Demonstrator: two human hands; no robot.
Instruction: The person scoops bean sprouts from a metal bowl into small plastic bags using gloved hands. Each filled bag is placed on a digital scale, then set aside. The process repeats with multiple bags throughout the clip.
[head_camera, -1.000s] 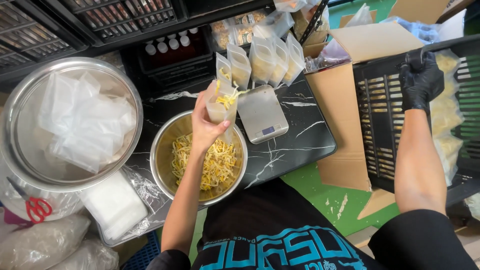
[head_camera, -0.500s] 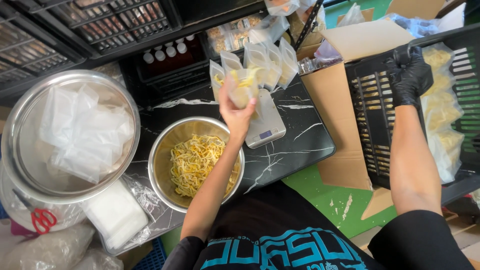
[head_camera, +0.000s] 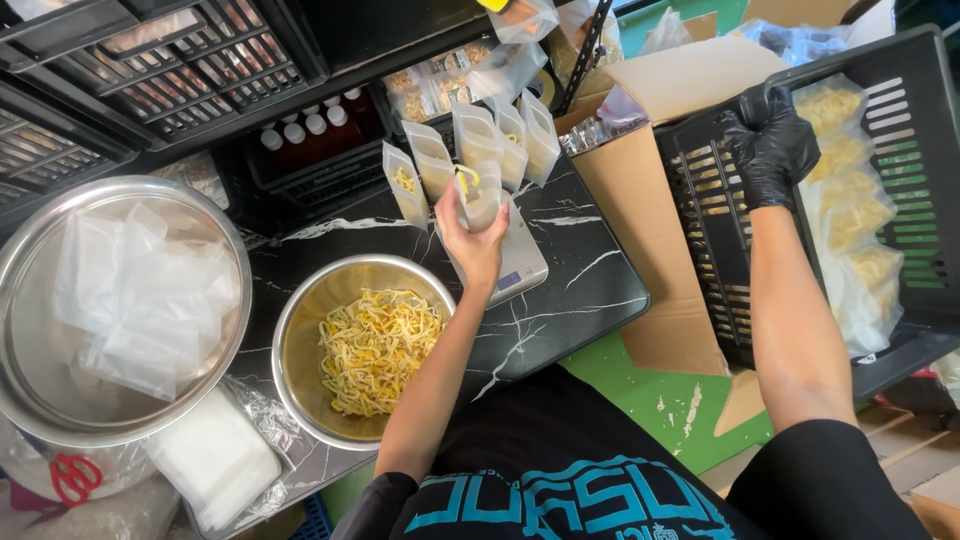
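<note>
Here the person's bare left hand (head_camera: 472, 240) is raised over the black marble-patterned counter (head_camera: 580, 290), its fingers (head_camera: 447, 205) wrapped around a small clear plastic pouch with a few yellow noodle strands inside (head_camera: 478, 190), holding it upright just above the small grey digital scale (head_camera: 515, 265), which suits weighing or setting it down mouth-up. At about twelve o'clock from that hand, a row of similar clear standing pouches (head_camera: 470, 150) stays upright along the back of the counter, open ends up so nothing spills. At about seven o'clock from the scale sits the round steel bowl of yellow shredded noodles (head_camera: 365, 350), close enough for the same hand to dip into. Farther out at nine o'clock, a wide steel basin of empty clear bags (head_camera: 120, 300) lies within reach as a supply. At three o'clock, the right hand in a black glove (head_camera: 775, 150) has its fingers closed over the rim of a black slotted plastic crate (head_camera: 900, 190), which is tilted towards the person and holds filled noodle bags (head_camera: 850, 210); the grip seems to steady it.
</note>
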